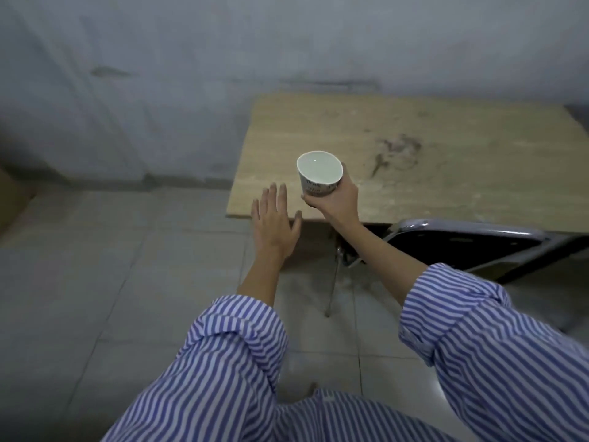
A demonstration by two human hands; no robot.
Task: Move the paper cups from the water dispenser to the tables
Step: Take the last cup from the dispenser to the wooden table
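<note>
A white paper cup (319, 171) with dark print on its side is filled with water almost to the rim. My right hand (334, 200) grips it around the base and holds it just above the near left part of a light wooden table (446, 173). My left hand (274, 223) is spread flat with fingers apart, hovering over the table's near left corner, a little to the left of the cup. It holds nothing.
A black chair with a metal frame (471, 240) is tucked under the table's near edge, right of my right arm. A grey wall (159, 90) runs behind the table. The tiled floor (111, 266) lies to the left.
</note>
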